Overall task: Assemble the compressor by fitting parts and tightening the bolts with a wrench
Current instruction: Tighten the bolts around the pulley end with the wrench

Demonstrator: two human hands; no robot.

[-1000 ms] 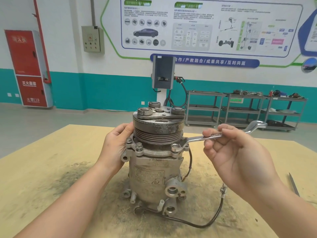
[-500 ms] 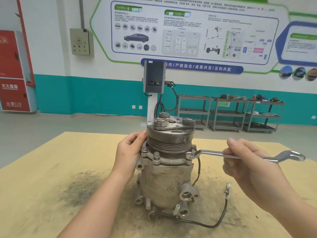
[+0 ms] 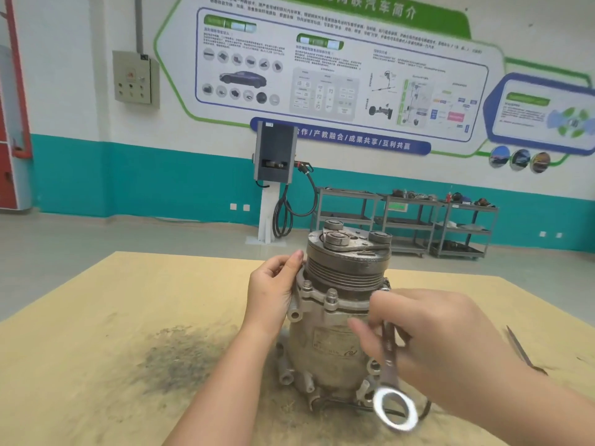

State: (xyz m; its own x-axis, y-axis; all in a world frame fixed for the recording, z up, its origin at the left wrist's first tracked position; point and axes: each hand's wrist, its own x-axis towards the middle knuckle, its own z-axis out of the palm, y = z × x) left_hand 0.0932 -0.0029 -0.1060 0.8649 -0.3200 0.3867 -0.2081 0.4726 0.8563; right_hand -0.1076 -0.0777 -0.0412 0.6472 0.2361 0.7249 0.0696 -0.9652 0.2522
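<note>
Air-conditioning compressor (image 3: pixel 335 342) upright on tan worktable (image 3: pixel 96 317), pulley end up, just right of frame centre. Grooved pulley (image 3: pixel 346 272) at top, clutch plate (image 3: pixel 351 244) above it carrying three round bosses. Two flange bolts (image 3: pixel 331 299) visible on front flange below pulley.

Left hand (image 3: pixel 273 291) at 9 o'clock of the housing, fingers curled round the flange edge and pulley side, thumb tip against the pulley: gripping the compressor.

Right hand (image 3: pixel 441 342) at 3 to 4 o'clock of the housing, in front of it, fingers closed round the shank of a combination wrench (image 3: pixel 391 375). Ring end at bottom, toward 6 o'clock, motion-blurred; upper end hidden behind the fingers near the flange (engagement with any bolt cannot be told).

Black cable (image 3: pixel 351 407) at the base of the compressor. Dark grime patch (image 3: pixel 180 355) on table at 8 o'clock of the unit. Slim metal tool (image 3: pixel 523 350) lying at 3 o'clock, well apart.

Background: charging post (image 3: pixel 275 156), grey shelf trolleys (image 3: pixel 409 220), wall poster (image 3: pixel 338 75), electrical box (image 3: pixel 135 77).
</note>
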